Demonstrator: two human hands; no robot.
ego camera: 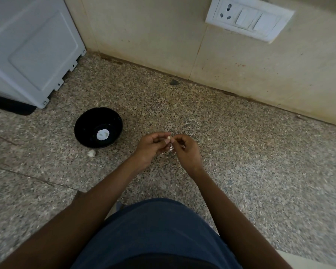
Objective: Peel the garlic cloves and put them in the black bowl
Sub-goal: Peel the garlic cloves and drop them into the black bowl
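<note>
Two hands meet over the speckled stone tabletop (231, 133), working one garlic clove (169, 137) between them: my left hand (150, 147) pinches it at thumb and fingertips, my right hand (184, 149) curls its fingers round the papery skin on the other side. I judge this the peeling step, skin partly loosened; pale scraps (171, 149) show under the right fingers, though whether they hang from the clove or lie loose I cannot tell. Well to the left stands the black bowl (80, 131), holding something pale at its bottom (103, 134), too bright to name for certain. Another pale lump (91, 153) lies just beside the bowl's near rim, clove or husk unclear. Next, by my reckoning: strip the remaining skin cleanly, then carry the bare clove leftward and drop it in the bowl.
</note>
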